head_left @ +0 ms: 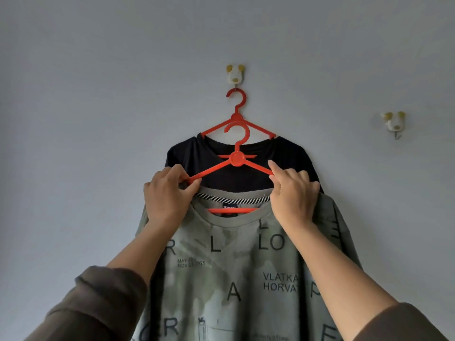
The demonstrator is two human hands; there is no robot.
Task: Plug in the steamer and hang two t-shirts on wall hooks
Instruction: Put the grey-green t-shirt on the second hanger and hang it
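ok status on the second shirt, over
Left hand and right hand grip the green shirt's hanger. Black shirt already hung. Free hook at right, unobstructed.

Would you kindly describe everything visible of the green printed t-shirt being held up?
The green printed t-shirt is a pale, mottled olive knit with black lettering, a ribbed collar and striped neck tape. It hangs front-facing on a red hanger, in front of the black t-shirt. The left hand and right hand grip the hanger's arms at the shoulders.
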